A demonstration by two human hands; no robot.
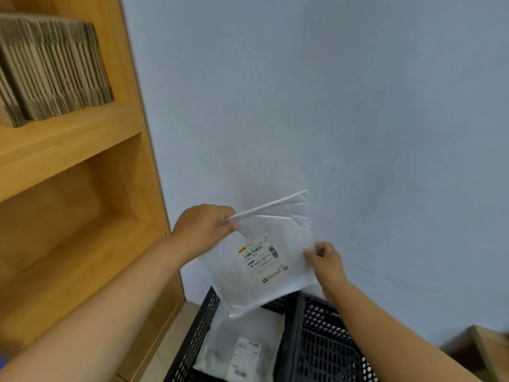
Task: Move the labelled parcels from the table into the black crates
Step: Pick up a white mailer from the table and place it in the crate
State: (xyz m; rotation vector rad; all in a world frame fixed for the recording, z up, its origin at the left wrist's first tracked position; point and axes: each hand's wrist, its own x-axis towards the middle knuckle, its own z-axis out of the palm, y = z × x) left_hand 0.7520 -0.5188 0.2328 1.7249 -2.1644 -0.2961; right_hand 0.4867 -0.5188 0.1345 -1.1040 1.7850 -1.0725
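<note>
A white soft parcel with a printed shipping label hangs in the air in front of the wall, above the crates. My left hand pinches its upper left corner. My right hand pinches its right edge. Below it stands a black perforated crate with another white labelled parcel lying flat inside. A second black crate stands right beside it, under my right forearm; its inside is mostly hidden.
A wooden shelf unit rises on the left, holding a stack of flattened cardboard on its upper shelf. A pale blue wall is behind the crates. A wooden corner shows at the lower right.
</note>
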